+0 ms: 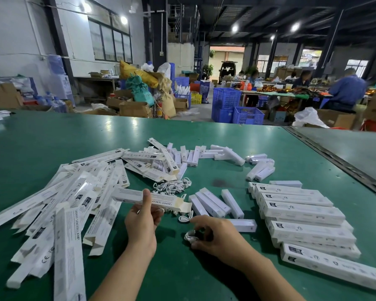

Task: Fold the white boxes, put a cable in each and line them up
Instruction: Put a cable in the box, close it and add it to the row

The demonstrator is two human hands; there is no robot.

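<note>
Now long white box [152,199], printed side, end flap open

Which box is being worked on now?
On the green table, look between the flat pile on the left and the neat row on the right. The box is the only one lifted off the table, gripped in the left hand, its end flap open.
</note>
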